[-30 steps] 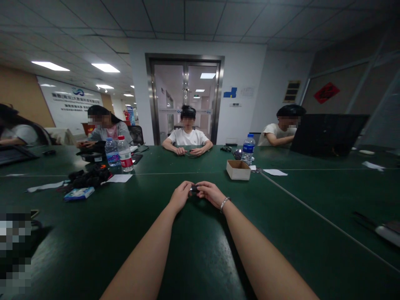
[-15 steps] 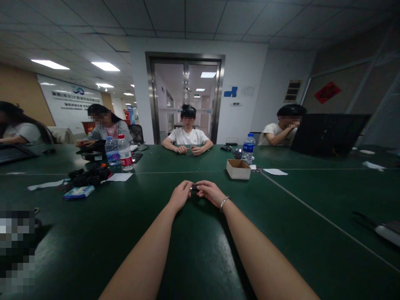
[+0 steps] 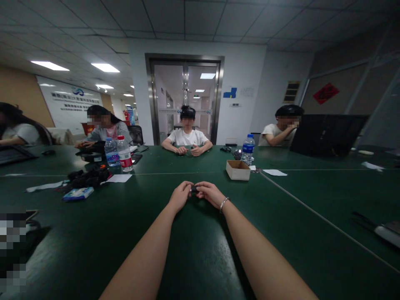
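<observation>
Between my two hands is a small dark object [image 3: 194, 189], too small to name, with a light, metallic-looking bit at its left end. My left hand [image 3: 181, 196] has its fingers closed on the left end of it. From the other side my right hand [image 3: 210, 193], with a silver bracelet [image 3: 224, 202] at the wrist, pinches the right end. Both hands are just above or resting on the green table [image 3: 196, 241]; which of the two I cannot tell. My fingers hide part of the object.
A small open cardboard box [image 3: 238, 170] stands beyond my right hand, near a water bottle [image 3: 248, 149]. To the left are two bottles [image 3: 125, 154], a black tangle of gear [image 3: 88, 177] and a blue-white packet [image 3: 78, 193]. A person [image 3: 187, 135] sits opposite.
My hands stay in almost the same place, both still on the small dark object. The whole view has shifted very slightly.
</observation>
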The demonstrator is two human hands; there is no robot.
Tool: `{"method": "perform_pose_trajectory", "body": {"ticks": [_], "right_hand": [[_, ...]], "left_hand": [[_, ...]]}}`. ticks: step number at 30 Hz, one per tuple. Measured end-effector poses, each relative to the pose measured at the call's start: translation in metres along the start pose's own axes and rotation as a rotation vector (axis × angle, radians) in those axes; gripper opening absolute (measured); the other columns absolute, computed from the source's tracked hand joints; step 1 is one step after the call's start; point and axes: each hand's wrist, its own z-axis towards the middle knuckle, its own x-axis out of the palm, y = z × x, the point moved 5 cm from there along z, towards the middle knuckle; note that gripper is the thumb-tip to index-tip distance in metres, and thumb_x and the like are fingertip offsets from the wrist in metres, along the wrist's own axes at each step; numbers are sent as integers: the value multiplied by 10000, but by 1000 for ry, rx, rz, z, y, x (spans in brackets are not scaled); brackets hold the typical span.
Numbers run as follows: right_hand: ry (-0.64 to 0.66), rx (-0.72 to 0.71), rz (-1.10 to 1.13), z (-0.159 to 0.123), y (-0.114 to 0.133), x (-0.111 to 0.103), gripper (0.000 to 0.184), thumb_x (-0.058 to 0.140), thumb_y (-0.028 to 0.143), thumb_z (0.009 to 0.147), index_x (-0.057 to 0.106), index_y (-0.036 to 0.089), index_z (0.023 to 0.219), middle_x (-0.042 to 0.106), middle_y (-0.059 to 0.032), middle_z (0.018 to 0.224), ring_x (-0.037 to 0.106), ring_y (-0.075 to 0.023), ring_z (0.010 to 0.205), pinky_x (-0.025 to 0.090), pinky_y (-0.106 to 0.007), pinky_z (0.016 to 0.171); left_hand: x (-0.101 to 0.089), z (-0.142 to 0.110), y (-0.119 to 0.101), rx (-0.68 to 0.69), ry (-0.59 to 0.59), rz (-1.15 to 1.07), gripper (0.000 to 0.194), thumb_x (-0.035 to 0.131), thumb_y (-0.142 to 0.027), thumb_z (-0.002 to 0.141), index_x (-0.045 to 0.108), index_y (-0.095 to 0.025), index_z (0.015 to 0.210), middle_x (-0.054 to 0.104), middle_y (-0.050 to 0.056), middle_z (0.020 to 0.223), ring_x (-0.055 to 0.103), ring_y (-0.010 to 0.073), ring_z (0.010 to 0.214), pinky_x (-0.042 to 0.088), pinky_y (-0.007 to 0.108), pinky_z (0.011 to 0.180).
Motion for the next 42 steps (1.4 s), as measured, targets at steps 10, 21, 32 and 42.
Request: {"method": "perform_pose_trajectory", "body": {"ticks": [10,21,32,42], "right_hand": [[-11,3,-1,0,0,0,113,613,64,711,613,97,819,615,-41,615,582,-88,521,477,-143,482],[-11,-9,1,-1,2,0,129,634,76,693,610,98,818,627,-49,667,582,-84,522,473,-142,475],[-9,0,-2,-1,1,0,115,641,83,700,617,105,811,611,-34,618,581,-88,526,480,-145,476],[-8,-11,2,0,-1,-1,131,647,93,695,612,102,821,617,-38,632,583,-87,526,478,-145,481]], "left_hand": [[1,1,3,-8,2,46,408,333,-473,838,590,-181,965,500,-7,594,448,117,541,334,214,508],[0,-1,-1,6,-8,57,379,365,-472,825,587,-197,962,546,-4,662,470,119,568,361,218,545],[0,0,0,5,-13,18,355,389,-451,822,587,-190,962,568,13,724,499,125,625,362,211,545],[0,-1,-4,39,-8,35,307,396,-395,818,585,-192,949,572,7,741,516,126,667,361,212,572]]}}
